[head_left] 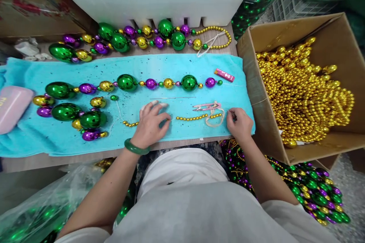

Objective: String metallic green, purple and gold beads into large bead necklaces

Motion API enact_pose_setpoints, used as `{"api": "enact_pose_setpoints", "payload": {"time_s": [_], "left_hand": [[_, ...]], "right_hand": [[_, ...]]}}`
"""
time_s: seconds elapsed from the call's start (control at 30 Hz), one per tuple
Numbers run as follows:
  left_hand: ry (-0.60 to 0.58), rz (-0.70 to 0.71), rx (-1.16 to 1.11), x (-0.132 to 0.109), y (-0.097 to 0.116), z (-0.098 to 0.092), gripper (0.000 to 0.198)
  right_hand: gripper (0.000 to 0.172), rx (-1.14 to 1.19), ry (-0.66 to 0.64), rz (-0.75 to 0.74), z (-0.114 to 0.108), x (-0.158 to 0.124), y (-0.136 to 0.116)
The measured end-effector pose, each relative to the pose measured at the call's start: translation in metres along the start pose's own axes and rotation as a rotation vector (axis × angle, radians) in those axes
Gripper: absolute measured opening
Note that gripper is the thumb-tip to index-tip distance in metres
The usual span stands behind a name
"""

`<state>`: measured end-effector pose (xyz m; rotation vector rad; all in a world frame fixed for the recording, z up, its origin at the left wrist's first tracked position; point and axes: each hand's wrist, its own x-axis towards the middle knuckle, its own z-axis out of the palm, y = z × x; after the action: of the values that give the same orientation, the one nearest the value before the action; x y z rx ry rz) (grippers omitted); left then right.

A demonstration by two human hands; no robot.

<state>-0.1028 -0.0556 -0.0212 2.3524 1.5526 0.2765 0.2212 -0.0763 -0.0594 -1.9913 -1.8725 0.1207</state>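
My left hand (152, 123), with a green bangle at the wrist, rests on the turquoise towel (176, 64). Its thumb and forefinger pinch a thin thread, while the other fingers stretch forward. Short gold bead strands (192, 117) lie on both sides of it, and part of the string is hidden under the palm. At the right, my right hand (240, 124) is closed in a pinch; what it holds is hidden. Between the hands lie pink thread snips (205, 106) and a loop of pale ribbon (214, 124). A long needle (176, 98) lies beyond my left fingertips.
A bead string (127, 82) in green, purple and gold curves across the towel. Behind it lie finished-looking strands (165, 29) before a white foam box (159, 0). A pink lighter (224, 75), a pink case (14, 108) and a carton (265, 110) of gold beads flank the area.
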Motion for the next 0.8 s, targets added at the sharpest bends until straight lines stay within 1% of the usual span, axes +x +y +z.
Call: {"api": "enact_pose_setpoints", "payload": {"time_s": [0.1,0.23,0.33,0.5,0.6,0.73,0.8], "left_hand": [[-0.003,0.008,0.007,-0.001,-0.001,-0.001,0.018],[-0.005,0.037,-0.033,0.007,0.009,0.008,0.026],[-0.006,0.055,-0.045,0.011,0.014,0.014,0.022],[-0.007,0.017,-0.027,0.006,0.008,0.008,0.018],[-0.008,-0.001,-0.041,0.002,0.006,0.005,0.021],[-0.005,0.023,-0.074,0.007,0.018,0.011,0.027],[-0.009,0.056,-0.084,0.012,0.026,0.015,0.026]], "right_hand": [[0.015,0.007,-0.004,0.003,0.000,0.001,0.000],[0.015,0.017,-0.007,0.006,0.000,0.001,0.000],[0.015,0.022,-0.005,0.006,0.000,0.001,0.000],[0.015,0.015,0.004,-0.003,-0.001,0.001,-0.001],[0.016,0.022,-0.002,0.001,-0.001,0.001,0.000],[0.015,0.027,-0.004,0.001,0.000,0.001,0.000],[0.015,0.026,-0.003,-0.005,0.000,0.001,0.000]]}}
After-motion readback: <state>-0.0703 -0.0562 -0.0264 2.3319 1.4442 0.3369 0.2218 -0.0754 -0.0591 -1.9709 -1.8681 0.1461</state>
